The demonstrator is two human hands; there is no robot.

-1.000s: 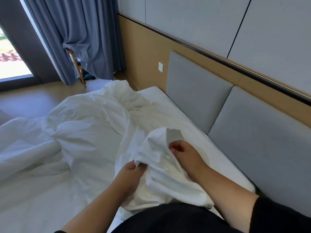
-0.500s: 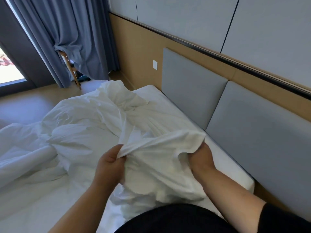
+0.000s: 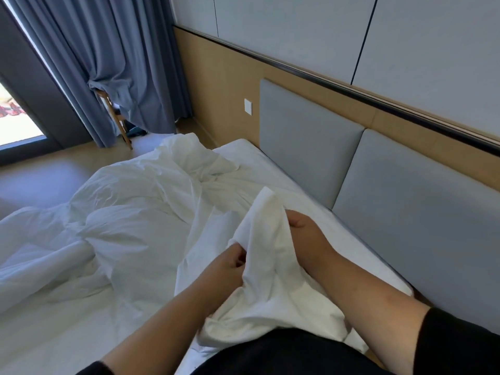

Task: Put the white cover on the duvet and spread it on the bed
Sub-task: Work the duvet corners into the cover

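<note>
A white cover [image 3: 265, 239] is bunched up in front of me, one corner raised into a peak. My left hand [image 3: 230, 266] pinches its near fold with curled fingers. My right hand [image 3: 303, 234] grips the same raised corner from the headboard side. More crumpled white bedding, the duvet [image 3: 130, 209], lies heaped across the bed [image 3: 257, 158] to the left and beyond. I cannot tell where the cover ends and the duvet starts.
A grey padded headboard [image 3: 311, 147] runs along the right edge of the bed. Blue curtains [image 3: 113, 63] hang at the far left over a wooden chair [image 3: 116, 120]. A window [image 3: 19, 115] and bare floor [image 3: 48, 174] lie beyond the bed.
My hands, which held the cover stretched apart half a second ago, have come together. The cover's edge now stands up as a narrow peak between them.
</note>
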